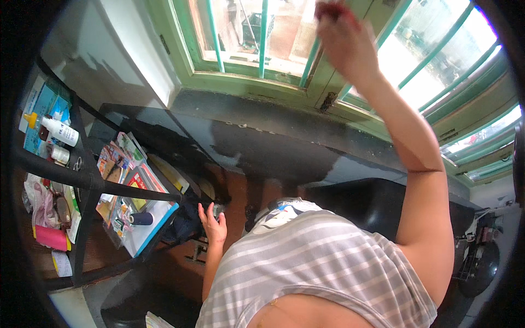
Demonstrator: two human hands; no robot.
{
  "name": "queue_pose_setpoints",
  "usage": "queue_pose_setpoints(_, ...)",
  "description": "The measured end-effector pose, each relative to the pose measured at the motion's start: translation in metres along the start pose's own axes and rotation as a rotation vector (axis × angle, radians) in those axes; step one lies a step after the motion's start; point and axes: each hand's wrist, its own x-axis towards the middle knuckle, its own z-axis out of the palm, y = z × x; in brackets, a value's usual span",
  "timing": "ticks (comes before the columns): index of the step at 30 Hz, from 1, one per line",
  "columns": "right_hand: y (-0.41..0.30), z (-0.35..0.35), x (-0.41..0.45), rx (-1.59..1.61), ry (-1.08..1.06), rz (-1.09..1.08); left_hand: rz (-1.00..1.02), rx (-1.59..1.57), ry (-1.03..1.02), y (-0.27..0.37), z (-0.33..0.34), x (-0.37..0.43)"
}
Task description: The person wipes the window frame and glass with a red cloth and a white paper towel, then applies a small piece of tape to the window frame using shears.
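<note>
My right hand (348,51) is raised high against the green window frame (320,88) at the top of the view. It grips a dark red cloth-like thing (333,10), blurred and cut by the picture's upper edge. Whether that thing touches the window cannot be told. Low on the left, my left hand (214,227) hangs with its fingers apart and nothing in it. A black-framed shelf (139,192) stands beside that hand, with a dark thread spool (141,219) on papers there.
Teal bars (263,41) cross the window panes, above a dark sill (246,102). White bottles (61,131), a pink packet (51,238) and booklets (119,160) crowd the shelf. A glossy black seat-like surface (365,201) lies right of my body.
</note>
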Motion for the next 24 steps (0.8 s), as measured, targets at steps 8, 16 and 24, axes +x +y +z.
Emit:
queue_pose_setpoints(8,-0.037,0.12,-0.048,-0.065,0.027,-0.421,0.05,-0.043,-0.058,0.014,0.017,0.018)
queue_pose_setpoints(16,-0.116,0.146,-0.13,0.889,0.074,-0.184,0.001,-0.006,-0.037,-0.019,0.002,-0.005)
queue_pose_setpoints(24,-0.08,0.175,-0.1,0.249,0.023,-0.672,0.005,0.055,0.012,-0.016,-0.007,0.007)
